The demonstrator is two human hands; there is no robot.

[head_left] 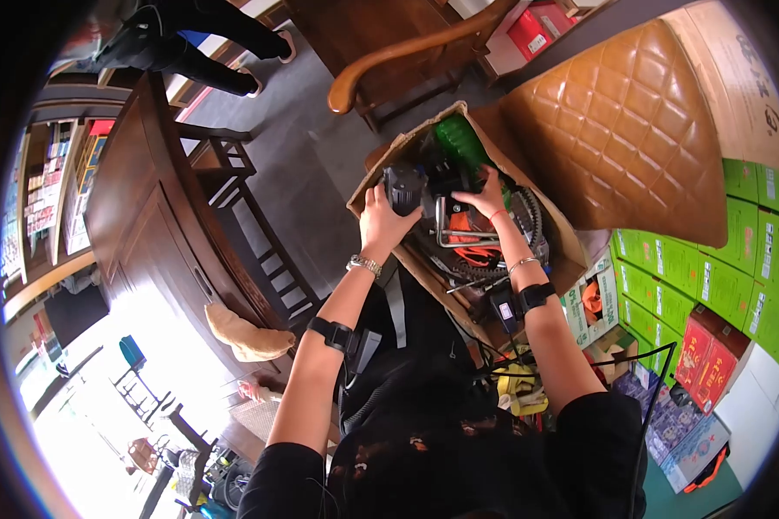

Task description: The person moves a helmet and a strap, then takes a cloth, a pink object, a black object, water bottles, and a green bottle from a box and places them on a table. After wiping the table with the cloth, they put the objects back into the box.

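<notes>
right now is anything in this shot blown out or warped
Head view: strong fisheye bend with a dark vignette ring at the edges; daylight at lower left is blown out to white; both hands, left hand and right hand, on the power tool in the cardboard box, stay fairly sharp and evenly lit.

We see a cardboard box [368, 186] at the frame's upper centre, holding a dark tool [404, 189], a green bottle [459, 143], orange cord [472, 253] and metal parts [459, 281].

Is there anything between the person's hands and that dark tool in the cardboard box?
Nothing visible. The left hand and right hand already rest on the dark tool at the top of the open cardboard box.
</notes>
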